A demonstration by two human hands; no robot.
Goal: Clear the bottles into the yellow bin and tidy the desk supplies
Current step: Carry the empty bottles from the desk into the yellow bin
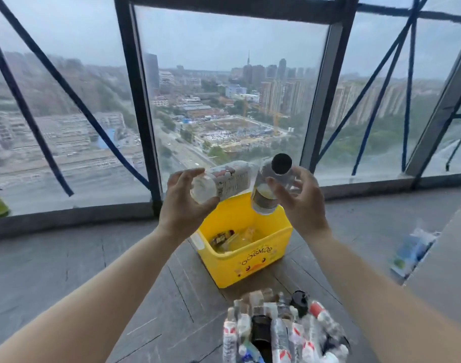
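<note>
**2 bottles over the bin, both held loosely**

I have my left hand (182, 203) curved round the base end of a labelled bottle (226, 182) that lies sideways, neck pointing toward my right hand (300, 203). Thumb is under it, fingers over the top, not clamped hard. My right hand has a black-capped bottle (266, 189) between thumb and spread fingers, cap tilted up toward me, base hanging down. The 2 bottles nearly touch between my hands; whether they make contact I cannot tell.

The yellow bin (250, 260) stands on the floor directly below the gap between my hands, already holding some wrappers and clear plastic. A heap of more bottles (281, 334) lies nearer to me than either hand, below my right forearm.

My read on handling: the labelled one looks empty, so it should be very light, thin-walled and easy to dent, and the slick label gives little friction. The body near the base is the firmest place to take it. The black-capped one holds a little yellowish liquid at the bottom, so I expect it bottom-heavy and apt to swing. I would hold it at mid-body and check that the cap is tight, since it could leak on landing.
</note>
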